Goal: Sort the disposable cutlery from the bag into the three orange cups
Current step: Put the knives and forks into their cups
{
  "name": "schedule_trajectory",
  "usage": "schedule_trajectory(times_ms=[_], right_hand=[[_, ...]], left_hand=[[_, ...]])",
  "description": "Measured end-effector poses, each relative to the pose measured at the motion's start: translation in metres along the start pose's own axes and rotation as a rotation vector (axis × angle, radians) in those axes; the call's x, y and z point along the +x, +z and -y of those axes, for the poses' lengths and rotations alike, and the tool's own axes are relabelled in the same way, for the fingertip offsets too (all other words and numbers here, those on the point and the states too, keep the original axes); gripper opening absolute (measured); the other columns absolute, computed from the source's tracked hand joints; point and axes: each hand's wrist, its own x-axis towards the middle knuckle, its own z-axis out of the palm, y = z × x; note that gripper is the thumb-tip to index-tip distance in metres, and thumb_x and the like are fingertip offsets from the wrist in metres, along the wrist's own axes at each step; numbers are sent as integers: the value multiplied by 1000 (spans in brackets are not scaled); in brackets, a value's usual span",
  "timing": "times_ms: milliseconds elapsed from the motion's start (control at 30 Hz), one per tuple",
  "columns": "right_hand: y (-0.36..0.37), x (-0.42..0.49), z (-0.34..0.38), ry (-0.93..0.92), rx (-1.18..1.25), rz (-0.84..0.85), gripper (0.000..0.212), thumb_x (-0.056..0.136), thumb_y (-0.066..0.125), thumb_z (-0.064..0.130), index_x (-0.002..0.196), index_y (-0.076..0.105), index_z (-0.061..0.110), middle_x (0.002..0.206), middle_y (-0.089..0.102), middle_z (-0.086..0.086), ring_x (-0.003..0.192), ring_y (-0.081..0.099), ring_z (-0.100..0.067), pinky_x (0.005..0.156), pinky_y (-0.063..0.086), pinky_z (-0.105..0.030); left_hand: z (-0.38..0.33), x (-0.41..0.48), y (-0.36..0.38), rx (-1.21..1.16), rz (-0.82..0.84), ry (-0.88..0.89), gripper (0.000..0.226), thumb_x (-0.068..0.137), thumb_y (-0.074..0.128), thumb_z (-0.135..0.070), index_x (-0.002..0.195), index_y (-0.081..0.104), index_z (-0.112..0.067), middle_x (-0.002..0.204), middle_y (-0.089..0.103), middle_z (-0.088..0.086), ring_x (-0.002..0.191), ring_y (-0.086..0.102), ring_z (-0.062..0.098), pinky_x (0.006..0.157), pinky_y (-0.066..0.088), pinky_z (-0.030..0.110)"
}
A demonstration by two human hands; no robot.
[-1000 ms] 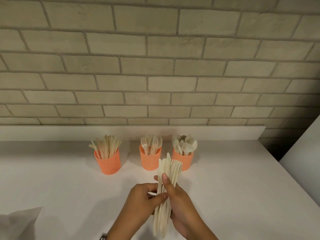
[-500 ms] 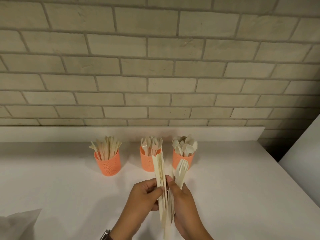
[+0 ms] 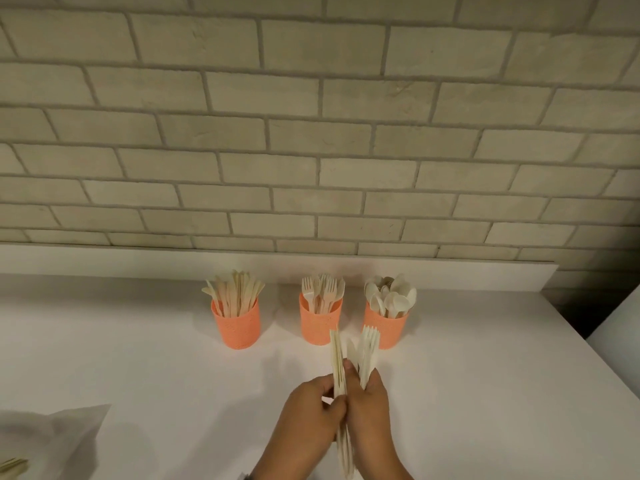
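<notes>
Three orange cups stand in a row near the wall: the left cup [image 3: 237, 325] holds knives, the middle cup [image 3: 320, 323] holds forks, the right cup [image 3: 385, 329] holds spoons. In front of them both hands hold a bundle of pale wooden cutlery upright. My left hand [image 3: 313, 407] pinches a flat stack of pieces [image 3: 337, 362]. My right hand [image 3: 372, 400] grips a group of forks [image 3: 367, 351] fanned off to the right. The bag [image 3: 52, 441] lies at the lower left with a few cutlery tips [image 3: 12, 466] showing at its mouth.
The white counter [image 3: 156, 375] runs back to a low white ledge [image 3: 138, 263] under a brick wall. A dark gap and another white surface [image 3: 620, 327] lie at the right edge.
The bundle has split into two groups: the forks lean right in my right hand and the flat stack stays with my left. The view has tilted down a little.
</notes>
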Motion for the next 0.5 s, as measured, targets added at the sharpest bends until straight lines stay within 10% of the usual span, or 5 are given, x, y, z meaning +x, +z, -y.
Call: schedule_trajectory(times_ms=[133,500], right_hand=[[4,1,5,-76,-38,38,13,95,52,18,87,62,15,78,67,-8,71,66,-15,52,50,-14],[20,-1,14,105,193,167,43,74,75,30,85,56,-6,78,68,-27,72,70,-39,62,59,-42]], left_hand=[[-2,1,-11,-162,16,-60,21,95,48,-16,97,69,-15,80,65,0,67,65,6,58,56,22],[4,-4,-42,-498,48,-58,22,84,65,-10,103,73,-18,89,75,8,79,72,19,64,57,28]])
